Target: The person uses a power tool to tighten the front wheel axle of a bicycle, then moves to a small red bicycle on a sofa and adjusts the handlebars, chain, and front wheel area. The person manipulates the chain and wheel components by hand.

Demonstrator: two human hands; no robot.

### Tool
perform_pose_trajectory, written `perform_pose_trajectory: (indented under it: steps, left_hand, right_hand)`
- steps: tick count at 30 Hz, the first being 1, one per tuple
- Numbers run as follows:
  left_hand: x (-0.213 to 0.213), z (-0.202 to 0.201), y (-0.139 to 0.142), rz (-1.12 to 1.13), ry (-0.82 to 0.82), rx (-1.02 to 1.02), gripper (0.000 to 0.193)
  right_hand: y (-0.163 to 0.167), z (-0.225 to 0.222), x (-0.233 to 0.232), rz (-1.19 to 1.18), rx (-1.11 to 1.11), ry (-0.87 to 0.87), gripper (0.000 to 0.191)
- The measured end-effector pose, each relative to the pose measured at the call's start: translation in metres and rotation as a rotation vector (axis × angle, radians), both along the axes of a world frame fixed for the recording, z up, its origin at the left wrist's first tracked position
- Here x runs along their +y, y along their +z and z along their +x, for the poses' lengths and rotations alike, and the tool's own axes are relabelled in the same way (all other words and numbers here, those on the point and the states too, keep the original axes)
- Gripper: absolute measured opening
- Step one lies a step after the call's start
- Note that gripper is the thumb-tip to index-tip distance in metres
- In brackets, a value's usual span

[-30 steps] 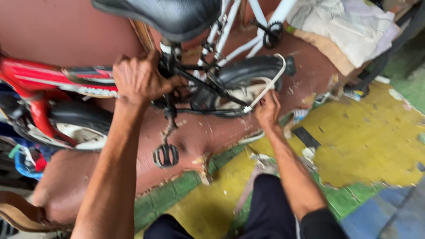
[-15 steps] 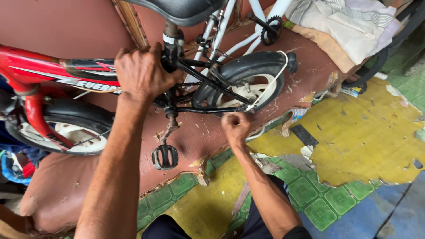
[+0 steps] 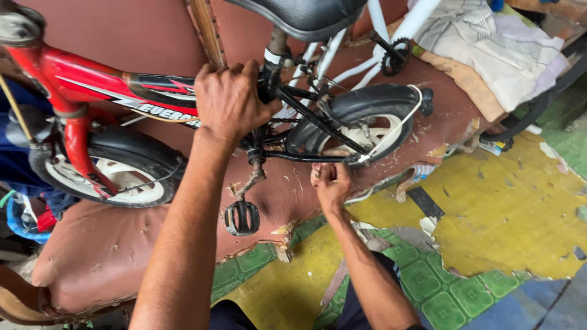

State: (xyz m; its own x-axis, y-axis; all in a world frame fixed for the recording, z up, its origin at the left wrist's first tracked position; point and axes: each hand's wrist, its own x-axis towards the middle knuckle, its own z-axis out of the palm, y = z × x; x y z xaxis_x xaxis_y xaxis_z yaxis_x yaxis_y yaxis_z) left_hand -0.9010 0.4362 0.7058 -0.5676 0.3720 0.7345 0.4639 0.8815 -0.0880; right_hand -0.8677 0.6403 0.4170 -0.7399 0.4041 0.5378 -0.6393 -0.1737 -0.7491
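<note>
From your head camera, looking down: a small red children's bicycle (image 3: 92, 85) lies propped on a worn brown cushioned seat (image 3: 110, 256), its black saddle (image 3: 306, 15) near the top of the view. Your left hand (image 3: 229, 101) is wrapped around the frame where the seat post meets the red tube, its grip shut on the metal and bracing the bike. Your right hand (image 3: 330, 183) sits lower, just beneath the black chain stay beside the rear wheel (image 3: 361, 125); its grip is curled narrow, fingertips pinched together as if on something small, though you cannot tell what, if anything, lies between them. The black pedal (image 3: 241, 218) hangs on its crank between your two arms. A second, white bicycle frame (image 3: 391, 36) and a heap of pale folded cloth (image 3: 489, 49) lie behind. Below, the floor (image 3: 501, 214) shows peeling yellow and green covering. As a judgement: the bicycle rests on soft, uneven padding, so it could roll or tip if your left hand loosens, and your right fingers, close to the wheel and stay, could be pinched if the wheel turns.
</note>
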Motion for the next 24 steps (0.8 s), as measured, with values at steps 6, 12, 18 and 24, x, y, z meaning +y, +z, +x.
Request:
perform_pose_trajectory:
  steps: [6,12,18,24]
  left_hand:
    - [-0.001,-0.004,-0.007,0.031,0.024,0.012,0.065]
    - [0.000,-0.004,-0.009,0.047,0.052,0.031,0.081]
    - [-0.019,-0.001,0.002,0.096,-0.190,-0.098,0.058]
    - [-0.030,-0.005,0.016,0.387,-0.297,-0.319,0.043]
  right_hand:
    - [0.037,0.033,-0.020,0.457,-0.257,-0.301,0.009]
    - [0.103,0.069,-0.030,0.534,-0.091,-0.324,0.009]
    - [0.214,0.046,-0.040,0.765,0.253,-0.514,0.010]
    - [0.278,0.020,-0.082,0.942,0.459,-0.592,0.021]
